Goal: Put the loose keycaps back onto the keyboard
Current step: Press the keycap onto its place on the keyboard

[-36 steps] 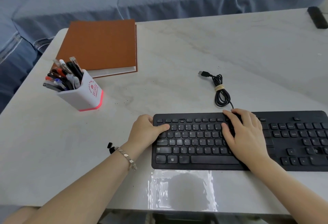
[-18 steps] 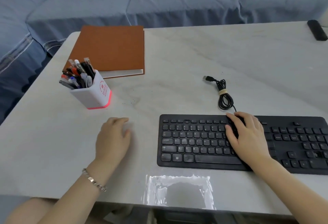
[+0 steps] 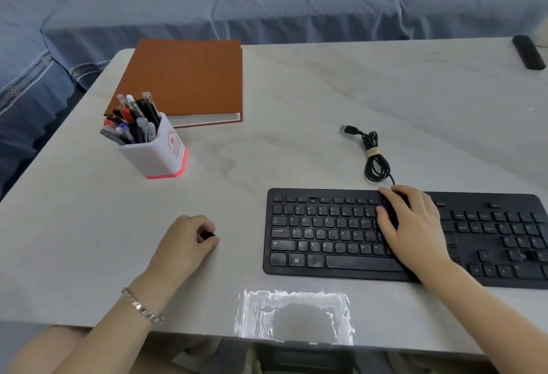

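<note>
A black keyboard (image 3: 326, 234) lies on the pale marble table (image 3: 311, 106), at the near right. My right hand (image 3: 412, 225) rests flat on its middle keys, fingers spread and reaching toward the top rows. My left hand (image 3: 186, 240) sits on the table left of the keyboard, fingers curled, and pinches a small black keycap (image 3: 206, 235) between thumb and fingertips. A bracelet circles my left wrist. No other loose keycaps show on the table.
A white pen holder (image 3: 157, 154) full of pens stands at the left. Behind it lies a brown notebook (image 3: 186, 80). The keyboard's coiled USB cable (image 3: 375, 157) lies behind the keyboard. A black remote (image 3: 529, 51) sits at the far right corner. A blue sofa runs behind the table.
My left hand left the keyboard's left edge, slid left across the table and curled its fingers round a black keycap. My right hand stayed on the keys.
</note>
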`<state>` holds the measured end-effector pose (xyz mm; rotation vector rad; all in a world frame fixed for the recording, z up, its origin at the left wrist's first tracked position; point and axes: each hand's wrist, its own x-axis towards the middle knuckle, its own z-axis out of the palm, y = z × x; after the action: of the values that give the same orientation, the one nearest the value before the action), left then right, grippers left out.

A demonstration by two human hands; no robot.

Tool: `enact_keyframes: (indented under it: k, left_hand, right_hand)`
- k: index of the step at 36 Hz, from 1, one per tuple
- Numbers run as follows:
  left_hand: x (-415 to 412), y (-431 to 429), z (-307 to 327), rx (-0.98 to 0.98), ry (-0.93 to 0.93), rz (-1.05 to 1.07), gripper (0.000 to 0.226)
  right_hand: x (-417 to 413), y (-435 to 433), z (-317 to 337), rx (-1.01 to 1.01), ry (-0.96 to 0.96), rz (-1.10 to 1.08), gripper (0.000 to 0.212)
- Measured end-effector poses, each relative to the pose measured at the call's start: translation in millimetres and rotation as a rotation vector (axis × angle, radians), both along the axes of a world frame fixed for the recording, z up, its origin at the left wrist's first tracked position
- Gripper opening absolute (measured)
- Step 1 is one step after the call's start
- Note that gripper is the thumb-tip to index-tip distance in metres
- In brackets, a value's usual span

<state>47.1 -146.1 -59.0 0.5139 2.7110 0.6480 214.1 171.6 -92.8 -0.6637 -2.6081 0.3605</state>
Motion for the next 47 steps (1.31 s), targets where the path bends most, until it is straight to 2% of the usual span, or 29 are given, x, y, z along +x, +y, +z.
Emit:
enact_keyframes:
  k: [2,6,10,15,17,19,23,25,27,30,35,40,47]
  left_hand:
    - [1.9,4.8,1.2,-0.094,0.040,-0.041,0.006]
    - [4.2,14.7,2.7,-0.234,0.109,-0.087,0.007]
    - [-2.1,21.9,7.0,-0.142,0.047,-0.042,0.003]
    - [-3.3,32.8,12.3,-0.115,0.003,0.003,0.004]
    - [0.0,39.9,14.5,-0.020,-0.044,0.067,0.003]
    - [4.8,49.3,20.5,0.143,-0.167,0.165,0.005]
    - [20.9,72.0,42.6,0.605,-0.617,0.366,0.013]
    - [29.6,81.7,55.6,0.773,-0.811,0.423,0.014]
    - [36.7,87.8,64.5,0.871,-0.946,0.429,0.014]
    - [45.9,94.4,72.3,0.926,-1.043,0.399,0.016]
    - [56.9,105.4,76.0,0.925,-1.068,0.334,0.017]
    - [62.3,110.7,78.9,0.928,-1.053,0.279,0.018]
    - [65.2,112.0,79.5,0.897,-1.023,0.237,0.014]
  right_hand:
    - [-0.1,0.4,-0.4,-0.001,-0.004,-0.002,0.050]
    - [-0.3,0.1,-0.3,-0.011,0.000,-0.013,0.050]
    - [0.0,0.3,0.1,-0.011,0.000,-0.015,0.049]
    - [0.7,0.1,1.4,-0.026,0.000,-0.015,0.049]
    - [1.1,0.1,2.4,-0.036,-0.006,-0.015,0.049]
    - [1.5,0.0,3.2,-0.046,-0.016,-0.015,0.050]
    - [1.6,0.1,3.7,-0.087,-0.029,-0.008,0.047]
    - [1.0,-2.3,6.3,-0.179,0.001,-0.029,0.034]
    - [0.8,-9.0,11.7,-0.305,0.058,-0.051,0.026]
    - [-1.4,-24.6,30.5,-0.442,0.131,0.008,0.026]
    - [-6.1,-59.3,74.2,-0.820,0.122,0.271,0.034]
    - [-6.3,-78.5,94.7,-0.829,0.165,0.410,0.038]
    - [-6.1,-79.7,91.1,-0.789,0.229,0.456,0.029]
